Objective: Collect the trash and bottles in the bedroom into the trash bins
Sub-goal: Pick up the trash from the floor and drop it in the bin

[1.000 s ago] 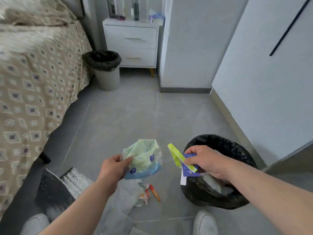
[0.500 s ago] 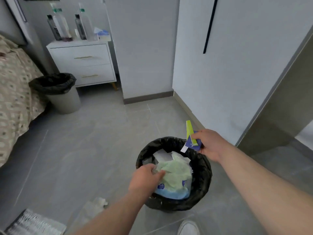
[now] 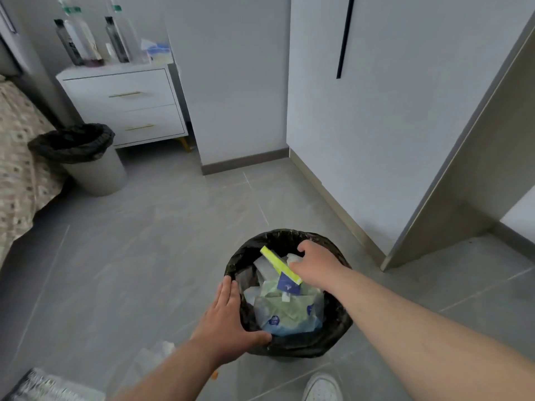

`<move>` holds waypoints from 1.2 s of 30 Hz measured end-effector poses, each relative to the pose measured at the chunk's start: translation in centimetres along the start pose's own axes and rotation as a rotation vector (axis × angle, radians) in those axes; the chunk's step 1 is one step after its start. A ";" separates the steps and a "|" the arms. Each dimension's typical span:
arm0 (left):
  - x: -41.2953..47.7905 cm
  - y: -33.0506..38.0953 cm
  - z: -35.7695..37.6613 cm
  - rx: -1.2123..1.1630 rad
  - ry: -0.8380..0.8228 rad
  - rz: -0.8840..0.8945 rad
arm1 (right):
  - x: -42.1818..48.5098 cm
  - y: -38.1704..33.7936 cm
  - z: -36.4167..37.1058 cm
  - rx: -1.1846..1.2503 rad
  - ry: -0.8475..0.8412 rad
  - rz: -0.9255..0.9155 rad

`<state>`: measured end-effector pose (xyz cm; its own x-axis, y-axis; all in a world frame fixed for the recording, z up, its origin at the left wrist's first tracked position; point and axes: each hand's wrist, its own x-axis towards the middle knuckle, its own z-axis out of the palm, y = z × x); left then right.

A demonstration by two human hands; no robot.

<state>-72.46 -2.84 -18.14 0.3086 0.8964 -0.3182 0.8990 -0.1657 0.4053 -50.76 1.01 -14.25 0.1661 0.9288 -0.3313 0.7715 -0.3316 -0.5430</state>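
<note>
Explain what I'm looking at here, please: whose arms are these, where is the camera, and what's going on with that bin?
No machine here: these are a person's two bare arms, filmed by a wide-angle camera worn on the head, looking down. The left hand rests open on the rim of the near trash bin, which has a black liner. The right hand reaches over it, pinching a yellow-green and blue wrapper. A crumpled green and blue plastic package already lies inside. Farther off stand a second lined bin beside the bed, and a white nightstand carrying bottles. A white shoe shows at the bottom edge.
</note>
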 end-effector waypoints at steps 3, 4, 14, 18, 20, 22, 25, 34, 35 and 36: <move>0.3 -0.3 0.4 -0.033 0.011 0.007 | -0.9 -1.0 2.4 -0.298 0.044 -0.313; 0.3 -0.4 0.5 -0.041 0.006 0.009 | -1.2 -1.2 3.3 -0.428 0.006 -0.406; 0.3 -0.7 0.6 -0.056 -0.015 0.017 | 0.3 0.7 8.1 -0.794 -0.248 -0.112; 0.0 -0.8 0.0 -0.017 -0.012 0.063 | 0.5 -1.6 7.0 -0.787 -0.217 -0.093; -0.9 -1.4 -0.6 -0.072 0.042 0.110 | 0.3 -4.2 6.0 -0.724 -0.138 -0.106; -2.7 -2.8 -1.4 -0.133 0.122 0.137 | 0.0 -7.4 5.6 -0.619 0.035 -0.195; -6.0 -7.6 -1.3 -0.173 0.183 0.089 | -0.9 -12.1 7.0 -0.368 0.161 -0.380; -11.7 -27.3 5.8 -0.258 -0.002 -0.530 | -1.9 -18.1 21.8 -0.417 -0.269 -0.519; -11.7 -28.3 6.4 -0.262 -0.033 -0.555 | -1.5 -17.3 23.3 -0.430 -0.311 -0.458; -11.3 -29.1 7.2 -0.265 -0.060 -0.574 | -1.1 -16.4 24.5 -0.441 -0.349 -0.383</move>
<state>-99.91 -11.15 -32.51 -0.1754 0.7864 -0.5922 0.8216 0.4484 0.3520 -78.67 1.37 -23.92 -0.3194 0.8351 -0.4479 0.9269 0.1772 -0.3307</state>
